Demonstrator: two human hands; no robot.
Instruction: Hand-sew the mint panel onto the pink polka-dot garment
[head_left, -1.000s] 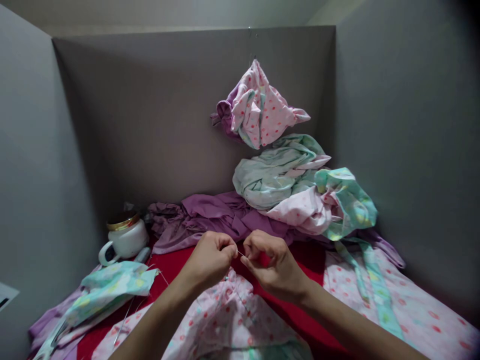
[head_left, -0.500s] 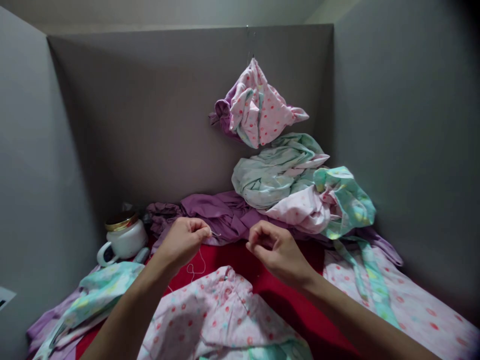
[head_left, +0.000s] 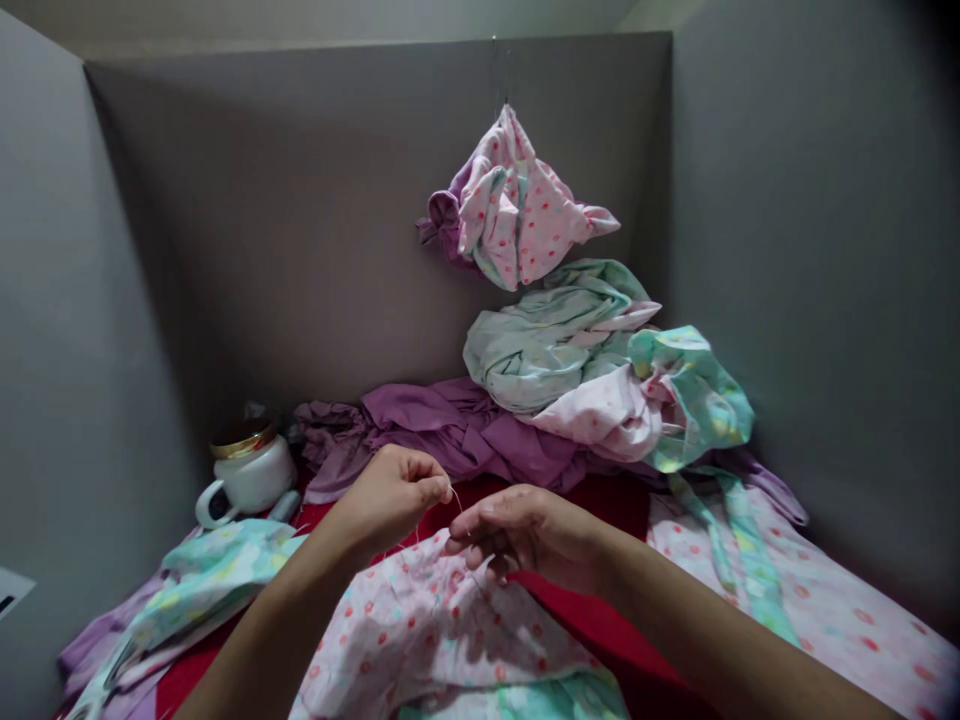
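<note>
My left hand point(head_left: 409, 490) is closed in a pinch on a thin white thread point(head_left: 458, 497), whose end curves out past the fingertips toward the right. Close beside it, my right hand point(head_left: 525, 530) has its fingers stretched and loosely apart, just by the thread; whether it touches the thread is hard to see. Below both hands lies a pink cloth with red dots point(head_left: 420, 620), gathered to a peak, with a mint-green part at its lower edge. A fine line near that peak is too thin to make out.
A white mug with a gold rim point(head_left: 255, 475) stands at the left, by mint cloth point(head_left: 225, 560). Purple fabric point(head_left: 450, 425) and a mint bundle point(head_left: 540, 345) lie along the grey back panel point(head_left: 300, 220). A dotted cloth piece point(head_left: 525, 220) hangs there. More dotted cloth point(head_left: 840, 620) lies right.
My left hand has moved slightly right with the thread. My right hand has come left and down, its curled fingers now stretched out beside the thread.
</note>
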